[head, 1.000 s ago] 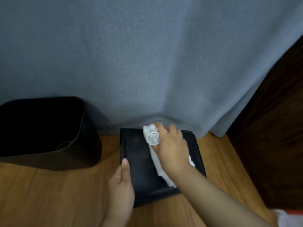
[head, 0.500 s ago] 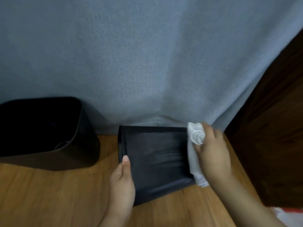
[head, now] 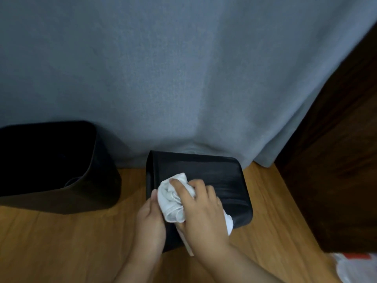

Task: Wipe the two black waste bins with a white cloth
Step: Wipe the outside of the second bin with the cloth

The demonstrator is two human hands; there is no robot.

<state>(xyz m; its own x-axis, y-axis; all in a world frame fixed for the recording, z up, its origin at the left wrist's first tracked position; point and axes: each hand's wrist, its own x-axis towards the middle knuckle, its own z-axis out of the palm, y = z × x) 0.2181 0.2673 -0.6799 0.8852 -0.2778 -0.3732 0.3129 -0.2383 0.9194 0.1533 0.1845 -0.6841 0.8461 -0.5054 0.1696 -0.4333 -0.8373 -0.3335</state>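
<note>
Two black plastic waste bins, one white cloth and two bare hands are in view. The landmark is the grey-blue curtain (head: pixel 183 78) hanging down to the wooden floor (head: pixel 61 242).

The upright black waste bin (head: pixel 98 180) stands at the foot of the curtain to the left, its open mouth facing up and its inside dark. The tipped black waste bin (head: pixel 220 180) lies on its side below the curtain's middle fold, its far end touching the fabric; its upward-facing wall is matt black with faint pale streaks running across it.

The crumpled white cloth (head: pixel 173 199) rests on that wall near its left edge, bunched in folds, with a tail showing under the wrist. The right hand (head: pixel 200 213) grips the cloth, fingers (head: pixel 179 186) curled over it. The left hand (head: pixel 151 221) holds the tipped bin's left edge, thumb along the side just beside the cloth.

Right of the curtain stands a dark brown wooden panel (head: pixel 336 160); below it lies a white and red plastic bag (head: pixel 355 266).
</note>
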